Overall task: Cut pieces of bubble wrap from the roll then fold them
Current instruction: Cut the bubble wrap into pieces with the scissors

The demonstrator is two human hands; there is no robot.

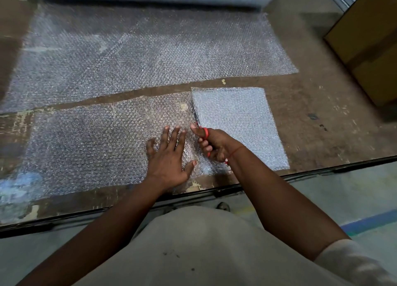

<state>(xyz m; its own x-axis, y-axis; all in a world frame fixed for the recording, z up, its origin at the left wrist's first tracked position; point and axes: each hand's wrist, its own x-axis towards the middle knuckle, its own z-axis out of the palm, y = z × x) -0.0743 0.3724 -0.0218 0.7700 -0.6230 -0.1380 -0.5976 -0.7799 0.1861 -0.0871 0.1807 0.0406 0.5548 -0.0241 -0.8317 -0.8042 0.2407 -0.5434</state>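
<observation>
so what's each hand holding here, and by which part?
Right hand grips the scissors by the red handle loops, blades pointing away. Left hand holds nothing; it presses flat on the bubble wrap strip.

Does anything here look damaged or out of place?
Nothing is spilled. The table is scuffed, with pale patches where the surface has worn off. The strip is bunched near the left hand, beside the scissors in the right hand.

table (322,118): worn brown, scuffed | floor (354,191): grey | cardboard box (369,38): far right
</observation>
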